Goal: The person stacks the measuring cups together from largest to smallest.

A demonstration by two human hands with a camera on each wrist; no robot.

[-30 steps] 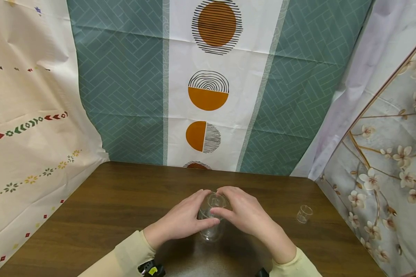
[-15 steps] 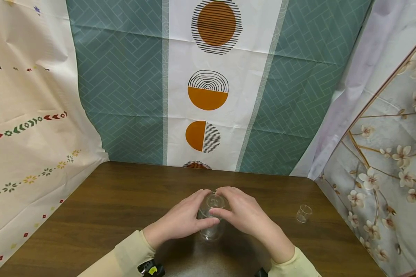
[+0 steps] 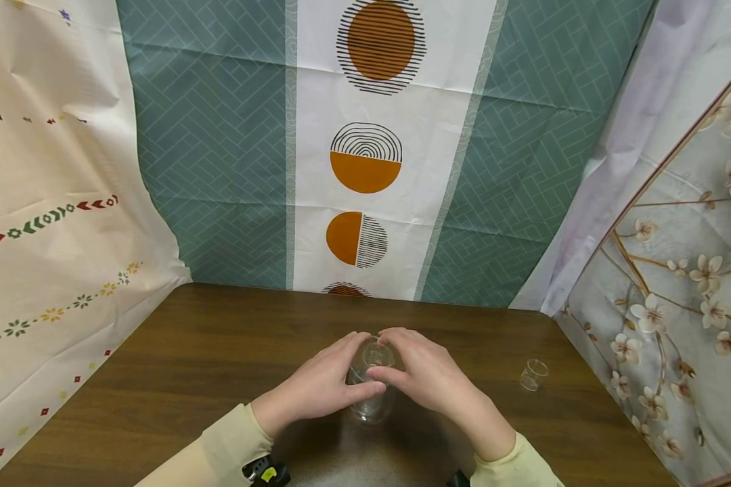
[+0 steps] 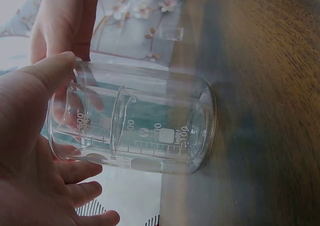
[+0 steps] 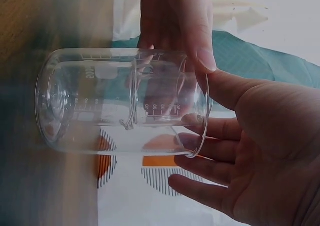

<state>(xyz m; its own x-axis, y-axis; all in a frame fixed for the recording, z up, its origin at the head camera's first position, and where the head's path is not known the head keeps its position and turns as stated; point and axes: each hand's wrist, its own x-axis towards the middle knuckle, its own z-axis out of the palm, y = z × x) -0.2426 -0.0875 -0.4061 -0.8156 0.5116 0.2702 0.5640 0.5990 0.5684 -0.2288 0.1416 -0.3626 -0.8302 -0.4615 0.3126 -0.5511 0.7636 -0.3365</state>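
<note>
A large clear glass beaker (image 3: 371, 408) (a smaller clear glass beaker (image 4: 155, 120) nested inside it) stood upright on the brown wood-grain table (image 3: 219, 352). The left hand (image 3: 318, 384) at nine o'clock and right hand (image 3: 428, 370) at two gripped its rim, thumbs opposite fingers. Well apart, toward three o'clock, stood a tiny clear glass cup (image 3: 533, 376).

Two hands (image 3: 317, 389) (image 3: 431, 373), one nested beaker set (image 3: 370, 408), one lone beaker (image 3: 532, 379); one table (image 3: 231, 331)

A draped booth: patterned cloths (image 3: 231, 169) (three sides) around a wooden table (image 3: 176, 379)
</note>
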